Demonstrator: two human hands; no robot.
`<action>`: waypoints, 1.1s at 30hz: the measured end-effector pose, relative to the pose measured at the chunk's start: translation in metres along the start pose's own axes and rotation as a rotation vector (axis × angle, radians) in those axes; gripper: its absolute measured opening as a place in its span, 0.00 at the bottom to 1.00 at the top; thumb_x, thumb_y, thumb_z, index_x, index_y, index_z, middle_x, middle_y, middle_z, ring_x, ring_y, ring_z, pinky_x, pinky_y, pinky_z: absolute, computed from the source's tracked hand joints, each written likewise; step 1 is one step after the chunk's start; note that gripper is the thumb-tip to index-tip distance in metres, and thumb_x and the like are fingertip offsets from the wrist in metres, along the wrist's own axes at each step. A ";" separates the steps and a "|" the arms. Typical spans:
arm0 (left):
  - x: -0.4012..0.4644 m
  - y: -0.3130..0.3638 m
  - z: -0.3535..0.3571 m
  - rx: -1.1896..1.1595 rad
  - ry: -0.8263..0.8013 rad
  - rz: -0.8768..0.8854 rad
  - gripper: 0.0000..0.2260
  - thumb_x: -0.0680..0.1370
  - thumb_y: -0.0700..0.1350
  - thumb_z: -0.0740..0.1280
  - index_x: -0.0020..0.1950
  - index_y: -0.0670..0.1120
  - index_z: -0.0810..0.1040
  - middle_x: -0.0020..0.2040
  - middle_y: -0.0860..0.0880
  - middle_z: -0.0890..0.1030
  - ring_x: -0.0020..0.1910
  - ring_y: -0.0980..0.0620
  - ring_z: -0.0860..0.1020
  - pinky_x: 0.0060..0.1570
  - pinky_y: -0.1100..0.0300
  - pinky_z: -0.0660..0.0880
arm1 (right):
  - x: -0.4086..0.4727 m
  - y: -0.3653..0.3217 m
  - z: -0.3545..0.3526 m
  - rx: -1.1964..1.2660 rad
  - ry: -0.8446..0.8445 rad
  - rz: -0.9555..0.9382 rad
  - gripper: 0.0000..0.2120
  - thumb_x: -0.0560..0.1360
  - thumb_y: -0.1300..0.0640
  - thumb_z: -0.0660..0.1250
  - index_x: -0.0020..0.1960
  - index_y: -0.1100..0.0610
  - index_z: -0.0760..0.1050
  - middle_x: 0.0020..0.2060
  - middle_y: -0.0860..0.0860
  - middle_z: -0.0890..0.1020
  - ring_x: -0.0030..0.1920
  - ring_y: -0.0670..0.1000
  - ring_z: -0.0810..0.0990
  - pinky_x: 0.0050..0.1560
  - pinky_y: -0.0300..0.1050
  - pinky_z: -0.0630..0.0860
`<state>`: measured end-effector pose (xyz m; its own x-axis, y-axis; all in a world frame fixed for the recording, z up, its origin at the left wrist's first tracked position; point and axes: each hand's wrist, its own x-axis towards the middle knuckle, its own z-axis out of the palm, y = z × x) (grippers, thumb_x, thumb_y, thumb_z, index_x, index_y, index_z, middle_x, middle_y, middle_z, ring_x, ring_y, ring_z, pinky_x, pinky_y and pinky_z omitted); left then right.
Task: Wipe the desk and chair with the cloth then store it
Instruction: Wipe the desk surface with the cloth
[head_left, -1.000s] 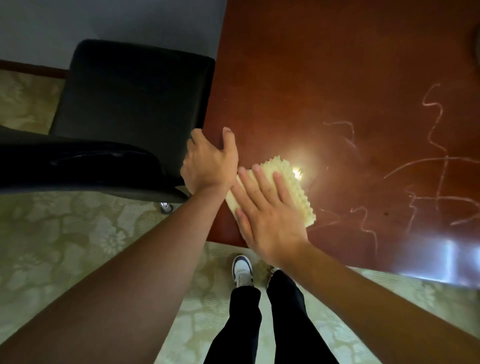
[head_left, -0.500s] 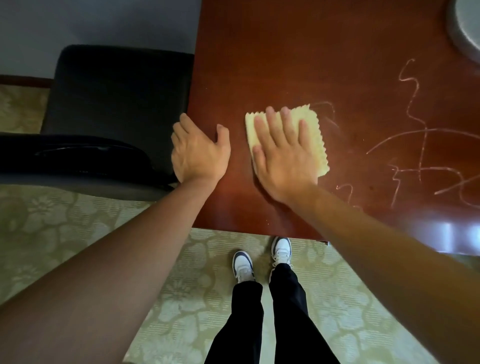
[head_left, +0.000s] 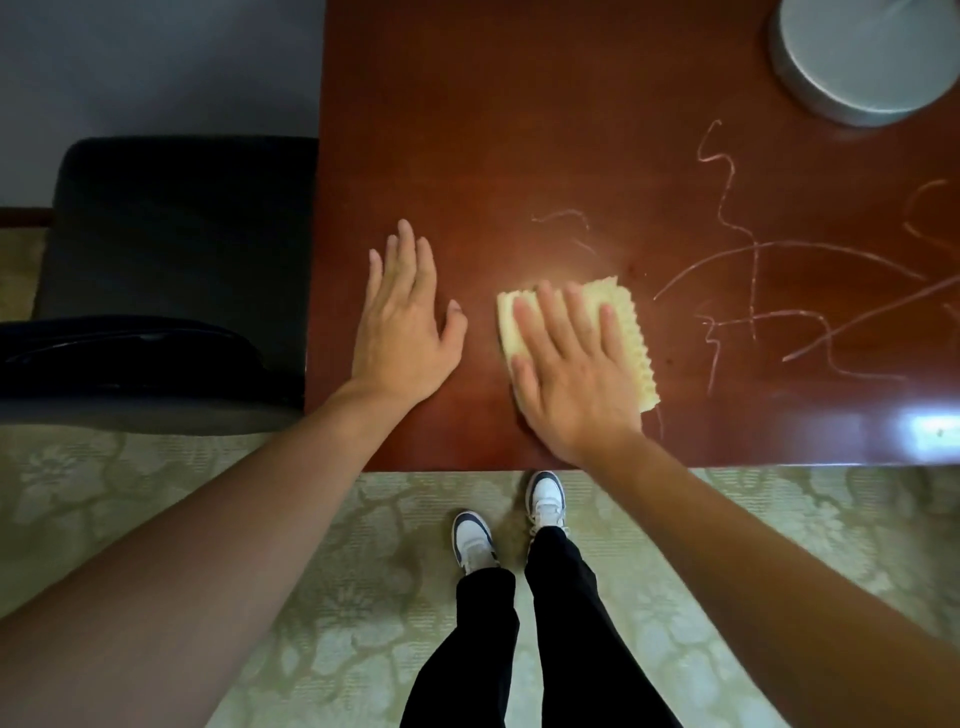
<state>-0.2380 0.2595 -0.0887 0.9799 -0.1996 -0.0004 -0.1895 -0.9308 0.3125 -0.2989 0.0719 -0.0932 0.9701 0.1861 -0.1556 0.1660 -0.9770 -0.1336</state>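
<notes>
glossy reddish wood desk (head_left: 519, 130); right hand (head_left: 571, 374) flat on waffle-textured yellow cloth (head_left: 631, 332), left hand (head_left: 405, 332) flat beside.

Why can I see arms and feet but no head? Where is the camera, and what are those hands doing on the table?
The camera sits on the person's head and looks down, so you see only their arms, legs and shoes. That is why no head shows.

The big reddish-brown wooden desk has pale scribbled lines on it. The right hand lies flat, fingers straight, pressing a yellow cloth with wavy edges onto the desk to wipe it. The left hand lies flat on the bare wood beside it and holds nothing.

At the desk's far right corner stands a round grey object; I cannot tell what it is. Left of the desk is a black padded chair, and below is a pale green flowered carpet.
</notes>
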 end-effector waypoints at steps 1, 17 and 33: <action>-0.001 0.006 0.003 0.012 -0.017 0.030 0.30 0.82 0.51 0.56 0.81 0.41 0.53 0.81 0.39 0.52 0.80 0.42 0.50 0.79 0.47 0.45 | 0.003 0.014 -0.002 -0.001 0.008 0.031 0.28 0.83 0.46 0.45 0.80 0.54 0.53 0.80 0.55 0.55 0.80 0.58 0.49 0.77 0.62 0.48; -0.002 0.012 0.013 0.013 0.124 0.017 0.23 0.79 0.50 0.59 0.74 0.49 0.72 0.76 0.46 0.69 0.76 0.44 0.64 0.76 0.37 0.53 | -0.025 0.018 -0.001 0.004 -0.034 -0.048 0.26 0.83 0.44 0.46 0.81 0.48 0.52 0.80 0.51 0.54 0.80 0.56 0.48 0.78 0.61 0.46; -0.002 0.010 0.008 -0.179 0.147 -0.042 0.22 0.78 0.51 0.57 0.69 0.46 0.76 0.72 0.46 0.74 0.75 0.47 0.66 0.77 0.43 0.54 | -0.014 -0.034 0.000 -0.023 -0.116 -0.389 0.28 0.84 0.45 0.46 0.81 0.53 0.51 0.80 0.53 0.53 0.80 0.56 0.45 0.77 0.63 0.50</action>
<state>-0.2424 0.2485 -0.0929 0.9878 -0.1026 0.1173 -0.1468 -0.8654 0.4790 -0.3176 0.1023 -0.0862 0.8080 0.5517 -0.2070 0.5220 -0.8331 -0.1827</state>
